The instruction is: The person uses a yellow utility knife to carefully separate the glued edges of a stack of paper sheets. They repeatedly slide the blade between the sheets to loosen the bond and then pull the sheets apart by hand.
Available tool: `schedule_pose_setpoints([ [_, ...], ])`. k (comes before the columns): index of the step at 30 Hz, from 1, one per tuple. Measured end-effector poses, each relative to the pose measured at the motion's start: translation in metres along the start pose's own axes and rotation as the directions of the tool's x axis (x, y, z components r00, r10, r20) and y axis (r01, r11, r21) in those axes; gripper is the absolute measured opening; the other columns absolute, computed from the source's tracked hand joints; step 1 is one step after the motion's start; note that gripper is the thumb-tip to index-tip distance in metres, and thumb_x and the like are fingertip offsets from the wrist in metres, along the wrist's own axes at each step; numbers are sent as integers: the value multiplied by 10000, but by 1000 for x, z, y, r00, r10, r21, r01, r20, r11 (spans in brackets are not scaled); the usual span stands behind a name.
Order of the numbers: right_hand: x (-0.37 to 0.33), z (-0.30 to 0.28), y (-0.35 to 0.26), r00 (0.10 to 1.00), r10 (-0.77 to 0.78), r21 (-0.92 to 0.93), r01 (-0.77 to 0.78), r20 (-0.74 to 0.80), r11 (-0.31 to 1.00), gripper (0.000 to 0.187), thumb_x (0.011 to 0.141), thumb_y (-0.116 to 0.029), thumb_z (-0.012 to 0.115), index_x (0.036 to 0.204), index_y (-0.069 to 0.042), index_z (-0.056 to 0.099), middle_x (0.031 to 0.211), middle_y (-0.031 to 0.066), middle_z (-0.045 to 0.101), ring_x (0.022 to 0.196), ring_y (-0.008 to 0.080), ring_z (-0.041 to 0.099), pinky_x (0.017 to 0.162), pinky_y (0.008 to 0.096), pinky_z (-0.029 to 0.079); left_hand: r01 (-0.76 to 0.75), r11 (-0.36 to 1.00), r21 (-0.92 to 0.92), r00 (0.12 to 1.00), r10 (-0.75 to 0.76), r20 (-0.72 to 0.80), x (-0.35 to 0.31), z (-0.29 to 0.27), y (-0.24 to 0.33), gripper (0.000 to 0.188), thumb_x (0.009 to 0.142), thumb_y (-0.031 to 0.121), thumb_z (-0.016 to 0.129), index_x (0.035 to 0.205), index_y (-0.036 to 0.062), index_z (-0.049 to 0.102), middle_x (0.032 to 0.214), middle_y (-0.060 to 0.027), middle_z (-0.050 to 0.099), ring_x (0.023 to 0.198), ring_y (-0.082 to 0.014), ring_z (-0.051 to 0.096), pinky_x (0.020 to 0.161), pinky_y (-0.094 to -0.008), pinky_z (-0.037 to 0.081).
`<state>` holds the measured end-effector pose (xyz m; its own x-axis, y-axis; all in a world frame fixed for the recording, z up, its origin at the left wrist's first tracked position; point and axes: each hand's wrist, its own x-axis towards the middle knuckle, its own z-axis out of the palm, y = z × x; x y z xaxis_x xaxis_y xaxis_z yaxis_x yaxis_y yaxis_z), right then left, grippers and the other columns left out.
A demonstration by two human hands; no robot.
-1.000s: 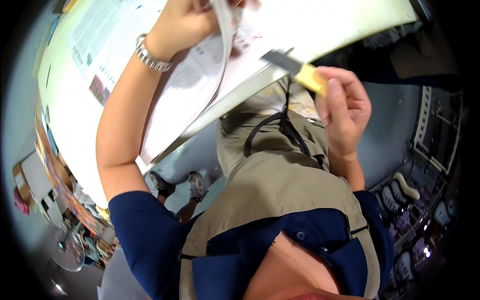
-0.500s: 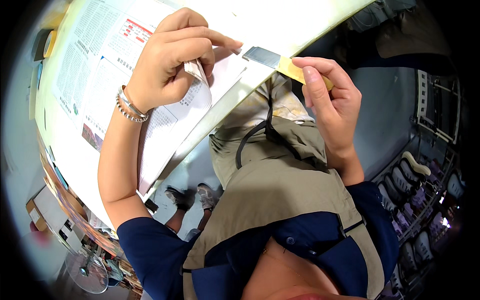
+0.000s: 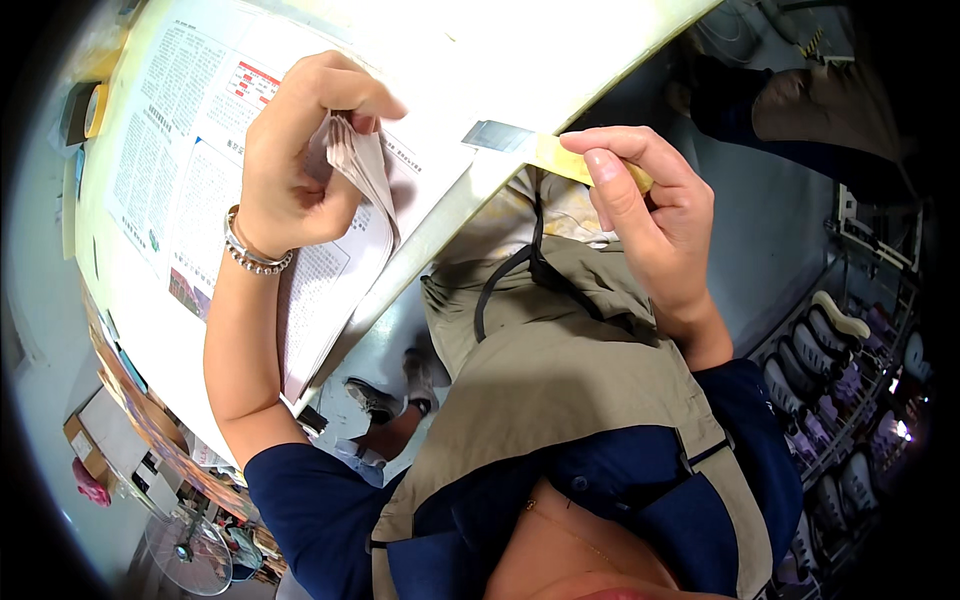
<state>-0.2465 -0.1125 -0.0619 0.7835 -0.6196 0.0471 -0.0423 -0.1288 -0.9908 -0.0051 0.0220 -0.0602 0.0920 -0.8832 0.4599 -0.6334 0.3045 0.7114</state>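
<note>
1. Pinching the lifted edge of a newspaper (image 3: 335, 265), the left grip (image 3: 287, 165) is closed on several layers, which curl up between fingers and thumb. One finger reaches out toward the right, over the sheets.
2. Rising along the person's left side, the left arm (image 3: 243, 360) crosses the counter (image 3: 520, 60), with bracelets (image 3: 262, 264) around its wrist and the hand turned inward.
3. The newspaper lies along the counter's near edge, below and beside that hand; more printed paper (image 3: 175, 110) lies flat farther left.
4. The right grip (image 3: 658, 215) is closed on the yellow handle of a scraper (image 3: 555, 158), thumb against one side and forefinger along the other.
5. The right arm (image 3: 697, 335) is bent, its hand beyond the counter's edge, beside the apron (image 3: 540, 370).
6. The scraper's grey blade points left over that edge, apart from the left hand; whether it touches the counter, I cannot tell.
</note>
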Motion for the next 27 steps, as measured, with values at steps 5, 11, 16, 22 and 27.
schedule_pose_setpoints([
  [5,1,7,-1,999,-16,-7,16,41,1000,155,951,-66,559,1029,5,673,782,5,613,585,22,456,515,189,349,-151,981,125,982,134,135,6,-5,2,210,429,61,527,638,73,546,911,-116,656,707,-218,526,645,-301,424],
  [11,2,9,0,992,-121,-10,122,24,993,160,951,-59,550,1040,-16,676,802,33,640,584,51,486,536,202,392,-230,944,238,966,193,170,8,-5,4,214,398,83,538,611,91,519,921,-82,731,699,-229,501,646,-295,410],
  [16,16,20,2,967,-249,-194,234,-54,953,139,919,-44,543,977,-28,668,784,76,585,633,143,525,581,271,431,-240,943,228,965,207,160,6,-10,5,226,392,78,554,617,79,540,929,-87,732,702,-234,504,652,-305,409],
  [22,28,64,0,916,-401,-398,370,5,840,148,774,-182,697,818,-47,655,767,98,539,746,282,570,626,373,468,-295,908,297,953,255,166,1,-12,0,188,534,202,608,629,67,518,940,-146,723,696,-241,499,608,-305,424],
  [27,35,70,3,964,-264,-319,259,28,912,60,807,-64,692,797,-8,673,668,57,578,644,160,503,604,300,431,-225,931,288,973,197,121,4,-11,13,196,424,34,611,600,75,536,937,-82,733,715,-232,528,659,-308,408],
])
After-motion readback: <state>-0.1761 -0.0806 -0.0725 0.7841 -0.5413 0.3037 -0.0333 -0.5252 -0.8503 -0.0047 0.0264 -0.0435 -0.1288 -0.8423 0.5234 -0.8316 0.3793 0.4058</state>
